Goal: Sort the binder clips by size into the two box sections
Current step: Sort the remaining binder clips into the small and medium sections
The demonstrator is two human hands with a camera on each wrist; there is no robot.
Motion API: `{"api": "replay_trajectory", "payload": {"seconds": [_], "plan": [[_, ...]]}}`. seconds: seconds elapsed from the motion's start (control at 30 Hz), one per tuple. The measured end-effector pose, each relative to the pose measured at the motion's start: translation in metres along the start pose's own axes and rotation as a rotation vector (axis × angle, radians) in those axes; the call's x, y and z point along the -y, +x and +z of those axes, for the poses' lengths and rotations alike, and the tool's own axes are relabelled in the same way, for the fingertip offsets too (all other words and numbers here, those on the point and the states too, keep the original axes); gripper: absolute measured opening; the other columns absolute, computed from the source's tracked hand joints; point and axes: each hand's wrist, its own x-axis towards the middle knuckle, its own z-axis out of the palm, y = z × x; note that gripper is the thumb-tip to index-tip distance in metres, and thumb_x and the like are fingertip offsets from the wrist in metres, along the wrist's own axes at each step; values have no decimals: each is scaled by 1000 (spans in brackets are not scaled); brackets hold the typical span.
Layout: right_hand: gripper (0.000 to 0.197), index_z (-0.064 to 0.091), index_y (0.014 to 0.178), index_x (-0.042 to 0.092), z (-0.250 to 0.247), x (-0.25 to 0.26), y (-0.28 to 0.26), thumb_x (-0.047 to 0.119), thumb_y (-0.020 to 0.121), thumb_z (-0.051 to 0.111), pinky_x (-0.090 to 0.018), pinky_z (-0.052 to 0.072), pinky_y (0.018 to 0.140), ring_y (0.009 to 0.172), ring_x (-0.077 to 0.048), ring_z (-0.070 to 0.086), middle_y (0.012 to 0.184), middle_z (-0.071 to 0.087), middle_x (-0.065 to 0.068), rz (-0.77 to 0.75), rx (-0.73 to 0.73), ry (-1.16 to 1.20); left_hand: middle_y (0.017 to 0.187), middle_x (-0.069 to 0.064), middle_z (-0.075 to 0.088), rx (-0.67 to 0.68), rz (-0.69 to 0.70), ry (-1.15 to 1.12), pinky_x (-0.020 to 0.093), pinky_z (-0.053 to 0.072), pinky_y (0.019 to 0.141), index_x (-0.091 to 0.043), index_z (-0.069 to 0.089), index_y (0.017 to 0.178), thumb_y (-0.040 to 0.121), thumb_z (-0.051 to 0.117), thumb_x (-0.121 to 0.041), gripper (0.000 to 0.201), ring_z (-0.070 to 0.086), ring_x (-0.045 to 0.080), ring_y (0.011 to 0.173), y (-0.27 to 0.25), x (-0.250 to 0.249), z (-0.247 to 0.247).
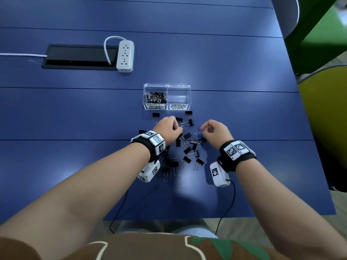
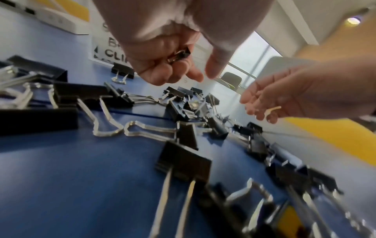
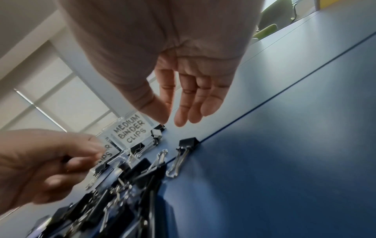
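The wide blue table fills the frame. At centre stands the clear plastic two-section box; its left section holds small clips. Below it lies a scatter of black binder clips. The left hand curls around one small black clip. The right hand hangs relaxed, holding nothing.

Bright indoor light | soft glare patches on blue table | wide-angle bending at edges | wrist views blurred close up
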Motion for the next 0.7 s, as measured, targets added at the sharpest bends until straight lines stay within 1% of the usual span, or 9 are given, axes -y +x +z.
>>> {"api": "replay_trajectory", "payload": {"seconds": [0.07,0.13,0.23,0.33,0.43,0.5,0.57,0.63,0.7], "plan": [[18,63,86,22,4,-2,-4,7,78,56,-27,45,74,73,-14,52,83,53,2,-41,63,-75,96,2,53,74,64,109,33,45,77,-18,53,90,85,62,-27,14,53,22,85,-1,1,5],[21,65,93,19,8,-6,-7,7,76,62,-28,47,80,80,-16,50,92,48,0,-51,114,-142,107,5,54,126,79,205,37,48,86,-20,56,101,86,62,-28,18,57,26,94,0,0,9],[21,67,95,14,10,-11,-8,4,77,64,-28,47,81,79,-16,50,94,45,1,-46,88,-167,115,7,52,114,63,255,43,50,91,-22,55,115,90,57,-27,26,58,30,100,2,-1,10],[15,66,92,12,8,-15,-7,6,78,67,-26,44,75,77,-18,51,90,48,0,-22,81,-175,120,7,52,38,26,256,42,52,86,-18,51,119,92,52,-23,27,60,30,99,2,-5,9],[14,60,85,14,6,-20,-8,14,78,72,-25,38,71,76,-18,50,89,49,-1,2,62,-159,116,5,53,0,43,216,41,53,82,-18,51,113,90,51,-20,23,61,29,92,-4,-10,8],[16,55,79,16,6,-23,-10,15,77,71,-25,38,70,75,-18,50,85,52,0,14,34,-142,111,6,54,41,145,222,40,52,81,-18,55,105,88,53,-18,17,60,29,89,-11,-14,13],[14,54,77,17,6,-25,-12,12,78,67,-25,39,68,73,-18,52,80,56,1,28,7,-95,108,7,54,128,259,282,37,51,78,-18,59,103,87,53,-16,16,60,30,89,-19,-18,22],[12,55,84,18,5,-29,-12,8,79,61,-22,41,65,69,-15,52,77,56,2,57,-24,-4,108,8,52,204,322,370,34,47,73,-20,60,107,89,51,-16,20,60,31,91,-24,-21,33],[17,56,92,20,4,-31,-12,7,82,53,-20,44,65,66,-14,53,74,55,4,103,-50,97,111,9,50,235,329,428,34,44,73,-22,60,112,92,50,-17,23,60,31,93,-25,-23,40]]}}
